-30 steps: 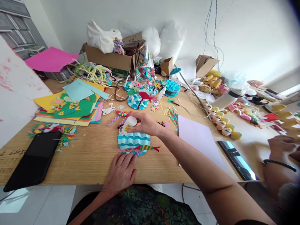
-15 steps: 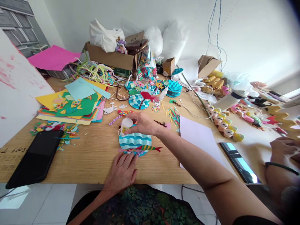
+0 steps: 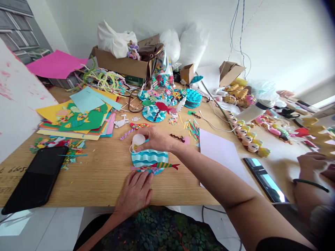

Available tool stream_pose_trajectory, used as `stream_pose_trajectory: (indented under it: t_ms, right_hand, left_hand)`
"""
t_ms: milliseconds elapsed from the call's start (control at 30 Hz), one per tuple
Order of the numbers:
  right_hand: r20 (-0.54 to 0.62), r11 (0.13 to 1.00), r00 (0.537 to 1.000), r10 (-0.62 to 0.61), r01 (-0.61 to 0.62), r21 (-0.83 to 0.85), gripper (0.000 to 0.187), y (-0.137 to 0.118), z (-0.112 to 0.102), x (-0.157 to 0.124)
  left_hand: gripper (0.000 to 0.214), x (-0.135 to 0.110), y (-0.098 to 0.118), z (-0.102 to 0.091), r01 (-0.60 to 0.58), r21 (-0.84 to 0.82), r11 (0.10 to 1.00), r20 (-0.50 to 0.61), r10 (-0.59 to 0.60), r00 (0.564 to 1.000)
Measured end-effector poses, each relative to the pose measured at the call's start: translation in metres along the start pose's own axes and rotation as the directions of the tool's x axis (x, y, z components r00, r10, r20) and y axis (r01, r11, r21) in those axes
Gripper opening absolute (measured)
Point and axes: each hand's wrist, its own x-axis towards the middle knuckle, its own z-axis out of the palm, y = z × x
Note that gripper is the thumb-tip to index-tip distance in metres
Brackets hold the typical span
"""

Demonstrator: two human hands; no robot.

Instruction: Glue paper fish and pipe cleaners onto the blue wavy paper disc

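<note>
My right hand [image 3: 155, 139] grips a white bottle [image 3: 138, 140] with a yellow label and a thin white loop at its side. Its round base is turned up towards me, and its lower end is hidden. Beneath it lies a round blue-and-white wavy striped paper disc [image 3: 149, 158]. A striped green-and-red paper fish [image 3: 164, 165] lies across the disc's near part, its tail past the right edge. Flat on the table, my left hand [image 3: 136, 190] rests with fingers stretched out, fingertips at the disc's near edge beside a pink spotted paper piece [image 3: 142, 168].
Coloured paper sheets [image 3: 75, 120] are stacked at left, near a black tablet [image 3: 36, 177]. White paper [image 3: 221, 153] and a phone [image 3: 265, 179] lie at right. Behind are decorated discs [image 3: 154, 113] and a white squeeze bottle [image 3: 181, 104]. Another person's hand [image 3: 311, 164] shows at far right.
The whole view has shifted slightly. My right hand still holds the bottle over the disc's far part, and my left hand stays at the near edge.
</note>
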Motion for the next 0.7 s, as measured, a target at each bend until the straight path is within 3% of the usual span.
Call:
stream_pose_trajectory:
  t_ms: [367, 700]
  right_hand:
    - [0.014, 1.000, 1.000, -0.025, 0.025, -0.003, 0.023, 0.0048, 0.0030, 0.0001]
    - [0.035, 0.997, 0.999, -0.023, 0.026, -0.076, 0.032, 0.0013, 0.0022, -0.0009]
  left_hand:
    - [0.039, -0.0007, 0.0004, -0.0002, 0.011, 0.006, 1.000, 0.017, -0.011, 1.000]
    - [0.039, -0.0011, 0.0004, 0.0013, 0.022, -0.005, 1.000, 0.018, -0.022, 1.000]
